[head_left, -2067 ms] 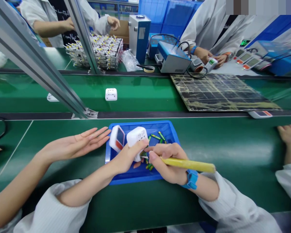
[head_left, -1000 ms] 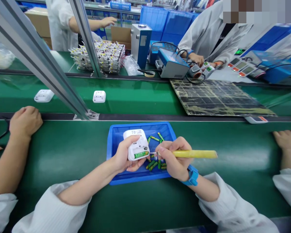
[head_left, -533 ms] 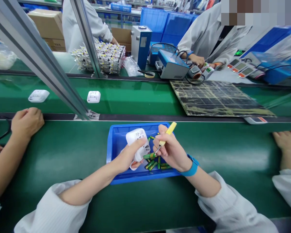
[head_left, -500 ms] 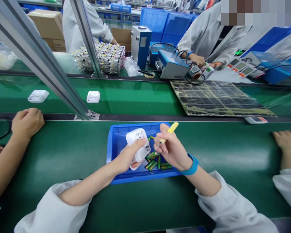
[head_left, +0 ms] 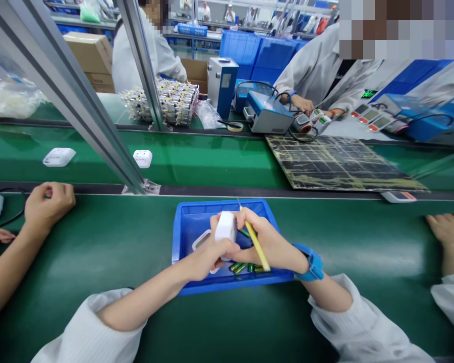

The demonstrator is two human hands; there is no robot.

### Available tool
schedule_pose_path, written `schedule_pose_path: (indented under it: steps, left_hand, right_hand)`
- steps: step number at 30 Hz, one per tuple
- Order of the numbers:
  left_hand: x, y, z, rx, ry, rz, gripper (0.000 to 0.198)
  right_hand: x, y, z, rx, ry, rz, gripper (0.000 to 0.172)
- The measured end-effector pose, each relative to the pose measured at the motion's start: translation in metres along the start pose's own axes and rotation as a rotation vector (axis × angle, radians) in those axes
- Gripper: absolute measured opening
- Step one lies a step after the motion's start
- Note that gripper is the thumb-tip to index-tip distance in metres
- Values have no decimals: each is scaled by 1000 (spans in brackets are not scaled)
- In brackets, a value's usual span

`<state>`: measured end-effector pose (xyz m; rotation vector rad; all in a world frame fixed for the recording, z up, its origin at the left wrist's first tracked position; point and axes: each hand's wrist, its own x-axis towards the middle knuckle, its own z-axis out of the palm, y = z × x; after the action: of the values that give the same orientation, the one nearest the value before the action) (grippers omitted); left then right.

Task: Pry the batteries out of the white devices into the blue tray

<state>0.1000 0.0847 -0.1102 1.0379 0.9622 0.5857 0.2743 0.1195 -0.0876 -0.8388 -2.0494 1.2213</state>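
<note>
Now L hand (head_left: 206, 263) clamps white device (head_left: 225, 228) tight; R hand (head_left: 267, 237) pinches yellow-handled probe (head_left: 255, 246), just swung steeply downward; blue tray (head_left: 196, 205) holds green batteries (head_left: 241, 268) below

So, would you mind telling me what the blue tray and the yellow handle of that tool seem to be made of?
The blue tray looks like moulded plastic: smooth, glossy, with rounded corners. The yellow tool handle looks like plastic or painted wood; its even colour leaves that open.

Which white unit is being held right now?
The white unit in the left hand, over the blue tray; the others, left and right, lie untouched on the far green belt.
</note>
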Motion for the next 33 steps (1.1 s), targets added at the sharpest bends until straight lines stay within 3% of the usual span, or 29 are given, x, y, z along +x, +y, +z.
schedule_pose_path:
  steps: [2, 4, 6, 8, 11, 14, 22, 24, 27, 30, 33]
  left_hand:
    - [-1, 2, 1, 28, 40, 62, 33]
    - [-2, 4, 4, 146, 164, 138, 44]
    - [-3, 4, 8, 395, 286, 170, 60]
    - [-3, 1, 12, 718, 349, 124, 73]
    - [-3, -5, 16, 1064, 359, -2, 82]
    - [-4, -9, 17, 1183, 344, -82, 88]
    - [-6, 1, 14, 1250, 337, -130, 88]
    - [-9, 5, 9, 1175, 347, -79, 88]
    - [-17, 13, 2, 929, 373, 128, 81]
    - [-21, 24, -3, 554, 359, 363, 73]
    - [-20, 31, -4, 111, 269, 498, 75]
  right_hand:
    - [15, 0, -10, -82, 103, -20, 50]
    - [43, 11, -26, -194, 273, 12, 50]
    - [82, 31, -47, -351, 447, 119, 47]
    - [124, 58, -69, -540, 528, 326, 44]
    - [172, 98, -90, -733, 468, 563, 47]
    - [193, 123, -92, -807, 391, 648, 51]
    - [197, 131, -62, -821, 372, 653, 48]
    - [195, 123, -60, -796, 369, 658, 44]
    - [184, 99, -59, -750, 434, 631, 37]
    - [149, 64, -46, -421, 589, 376, 34]
    - [95, 35, -16, 133, 505, 118, 38]
